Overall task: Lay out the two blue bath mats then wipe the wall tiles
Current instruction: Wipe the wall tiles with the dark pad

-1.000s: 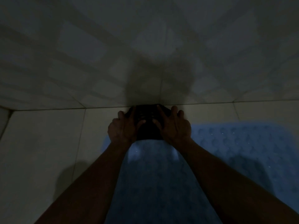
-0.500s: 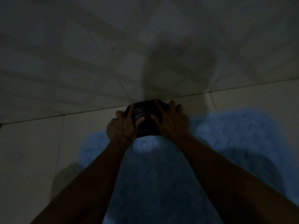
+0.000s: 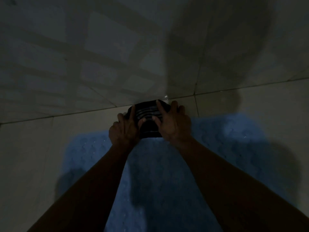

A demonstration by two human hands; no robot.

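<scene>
Bath mat, blue and knobbly, lies flat on the floor under both forearms, its far edge just short of the wall. Only one mat can be counted for certain; a second may sit under or beside it, but the gloom and the arms hide any seam.

At the far edge, where the floor meets the wall tiles, sits one dark cloth with pale stripes, bunched into a pad. The left hand presses on its left side with fingers stretched forward, thumb reaching in over the stripes. The right hand presses on the right side, fingers spread, forefinger laid along the cloth's top. Neither seems to pinch it; both bear down with fairly straight fingers.

Risks, as I judge them:
- The cloth is at the floor joint, so a push forward may scrub grout and floor rather than wall tile.
- Weight leaning through both arms onto a small pad could make it skid sideways on smooth tile, and the body follow.
- Light is poor, so missed patches on the wall would be hard to spot.
- A wet cloth could drip onto the mat's far edge.

Count: two hands, one cloth, one mat seen surely.
</scene>
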